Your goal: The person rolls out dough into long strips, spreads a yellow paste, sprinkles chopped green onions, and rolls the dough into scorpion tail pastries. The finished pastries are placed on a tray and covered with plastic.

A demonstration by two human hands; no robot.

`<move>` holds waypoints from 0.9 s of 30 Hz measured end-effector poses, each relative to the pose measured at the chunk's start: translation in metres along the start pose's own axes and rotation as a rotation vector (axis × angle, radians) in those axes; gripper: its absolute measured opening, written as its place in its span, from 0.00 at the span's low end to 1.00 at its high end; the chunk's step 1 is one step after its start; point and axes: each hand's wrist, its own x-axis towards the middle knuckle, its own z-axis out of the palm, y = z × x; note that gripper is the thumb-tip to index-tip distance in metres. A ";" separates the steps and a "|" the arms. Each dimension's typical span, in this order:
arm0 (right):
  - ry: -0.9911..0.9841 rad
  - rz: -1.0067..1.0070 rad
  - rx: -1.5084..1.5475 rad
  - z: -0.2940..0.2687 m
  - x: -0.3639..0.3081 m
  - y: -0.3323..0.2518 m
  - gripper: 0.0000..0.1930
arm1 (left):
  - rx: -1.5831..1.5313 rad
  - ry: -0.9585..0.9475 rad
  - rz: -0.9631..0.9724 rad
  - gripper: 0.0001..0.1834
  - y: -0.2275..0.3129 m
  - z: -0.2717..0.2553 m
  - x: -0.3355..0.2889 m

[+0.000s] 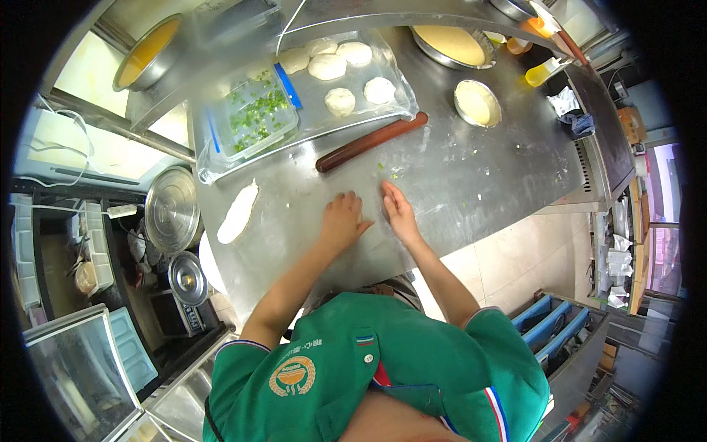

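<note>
My left hand (343, 222) is palm down at the steel table (456, 177), its thumb held away from the fingers and nothing in it. Beside it, turned partly on its side, my right hand (398, 212) has its fingers stretched out and holds nothing. Small green bits lie just beyond its fingertips. Farther off rests a reddish-brown rolling pin (372, 142), slanting up to the right. A long flattened strip of dough (238, 213) lies by itself at the left. Several round dough pieces (328, 67) sit on a film-covered tray (401, 103) at the back.
A clear container (287, 138) of chopped green onion stands on the tray's left part. At the back right are a large bowl (449, 46) of pale yellow mixture, a smaller bowl (477, 103) and a yellow squeeze bottle (541, 72). A raised shelf edge (353, 27) crosses the far side.
</note>
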 end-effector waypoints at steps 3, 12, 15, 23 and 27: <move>-0.052 0.291 0.289 0.013 -0.011 -0.042 0.19 | 0.030 -0.123 -0.003 0.37 -0.010 -0.011 0.011; -0.301 -0.385 -0.570 0.057 -0.004 -0.087 0.24 | -0.323 0.350 0.200 0.53 -0.005 -0.034 -0.072; -0.404 -0.491 -0.830 0.062 -0.015 -0.044 0.22 | -0.228 0.230 0.030 0.42 -0.030 -0.006 -0.102; -0.388 -0.365 -1.101 0.032 -0.025 -0.057 0.28 | 0.179 0.244 0.155 0.31 -0.009 -0.009 -0.046; -0.320 -0.403 -1.125 0.039 -0.024 -0.070 0.23 | -0.026 0.220 0.169 0.26 -0.015 -0.014 -0.034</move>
